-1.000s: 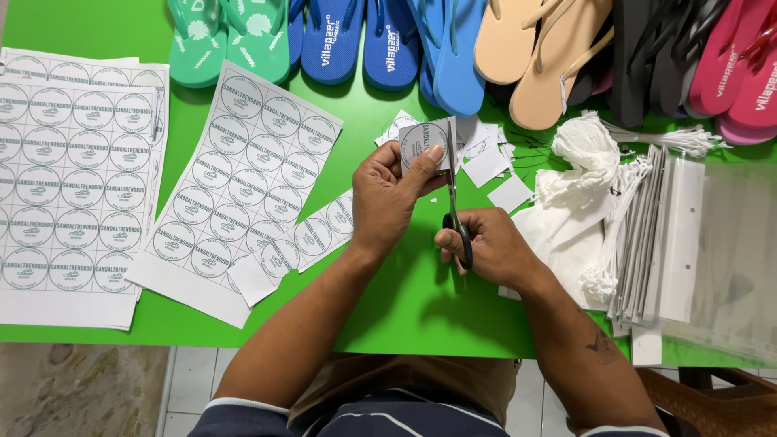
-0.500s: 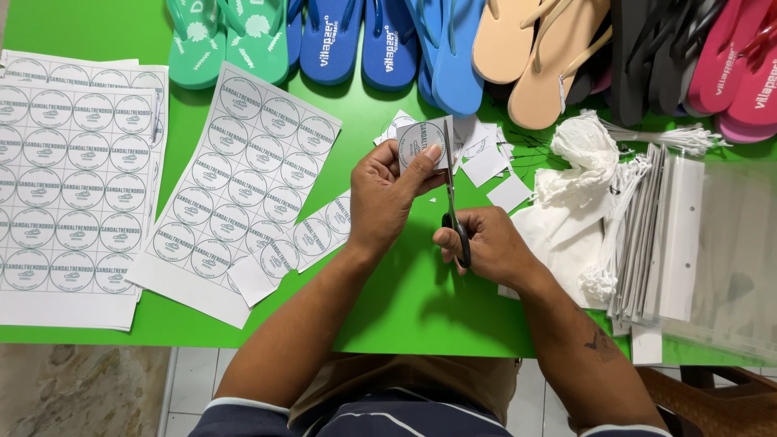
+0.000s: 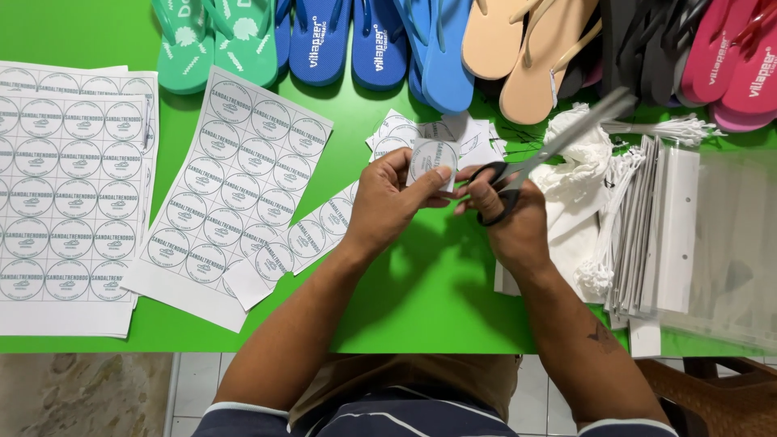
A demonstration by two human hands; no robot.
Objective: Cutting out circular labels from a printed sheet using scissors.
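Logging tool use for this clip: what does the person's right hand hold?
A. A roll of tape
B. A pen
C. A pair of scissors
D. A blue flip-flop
C: the right hand has its fingers through the black handles of the scissors, whose blades angle up to the right, while the left hand holds a small cut label.

Bright green table [image 3: 97,24], evenly lit. Below its near edge: pale tiled floor [image 3: 194,388], mottled stone-look patch at left [image 3: 73,396]. Brown wooden chair [image 3: 720,396] at lower right corner.
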